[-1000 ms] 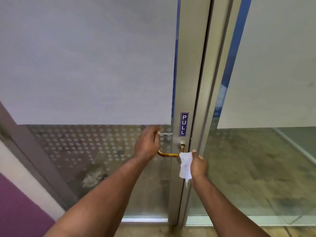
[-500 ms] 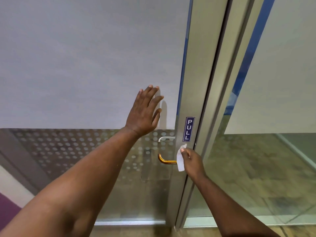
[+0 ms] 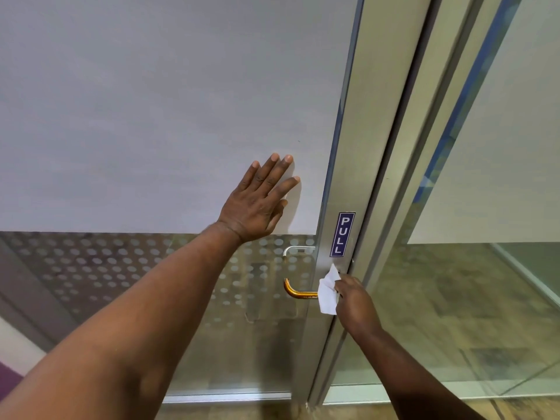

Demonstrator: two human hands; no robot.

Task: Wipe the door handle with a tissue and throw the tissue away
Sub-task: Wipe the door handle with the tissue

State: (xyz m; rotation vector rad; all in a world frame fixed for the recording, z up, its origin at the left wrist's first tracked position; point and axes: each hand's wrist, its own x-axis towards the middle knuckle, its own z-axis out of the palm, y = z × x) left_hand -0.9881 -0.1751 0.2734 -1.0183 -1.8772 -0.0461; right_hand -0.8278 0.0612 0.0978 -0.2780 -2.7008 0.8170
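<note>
A brass-coloured door handle (image 3: 295, 291) sticks out from the metal frame of a glass door (image 3: 348, 165). My right hand (image 3: 356, 301) pinches a white tissue (image 3: 328, 294) and presses it against the handle's base, where it meets the frame, below a blue PULL sticker (image 3: 342, 234). My left hand (image 3: 260, 201) lies flat on the frosted pane above the handle, fingers spread, holding nothing. A second, silver handle (image 3: 295, 250) shows through the glass on the far side.
The door's lower glass carries a dotted film (image 3: 91, 268). Right of the frame stands a fixed glass panel (image 3: 485, 283), frosted above, with a tiled floor visible behind it. A purple and white wall (image 3: 12, 356) sits at lower left.
My left hand let go of the handle and rose to rest flat on the frosted pane. My right hand shifted the tissue up to the handle's base at the frame.
</note>
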